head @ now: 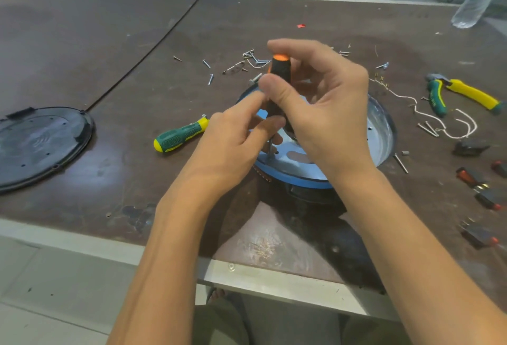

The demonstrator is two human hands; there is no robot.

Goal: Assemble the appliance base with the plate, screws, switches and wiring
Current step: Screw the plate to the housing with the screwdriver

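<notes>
fingers (275, 89) of the right hand (329, 106) are curled round the handle of the orange-and-black screwdriver (279, 70), thumb on the near side, holding it close to upright. the left hand (227, 147) pinches the same tool lower down, thumb and forefinger narrow about the foot of the handle, steadying it. the shaft runs down to the metal plate (381, 127), which sits inside the blue-rimmed appliance base (301, 180) near the front edge of the table (82, 42). the screw under the tip is too small to make out.

risks noted: the tip may slip out of the screw head if the tool leans, scoring the plate or jabbing the left fingers close beside the shaft. a screw started crooked may cross-thread. the base is not clamped and may turn under torque.

pose: both forearms reach in from the near edge and converge over the base, right wrist raised, left wrist lower.

surroundings: loose screws (249, 55) lie just beyond the base; white wiring (439, 122) and the black-and-red switches (472, 180) lie to the right, with pliers (466, 92). a green screwdriver (178, 134) lies left of the base, and a black cover (41, 144) well apart at the left.
</notes>
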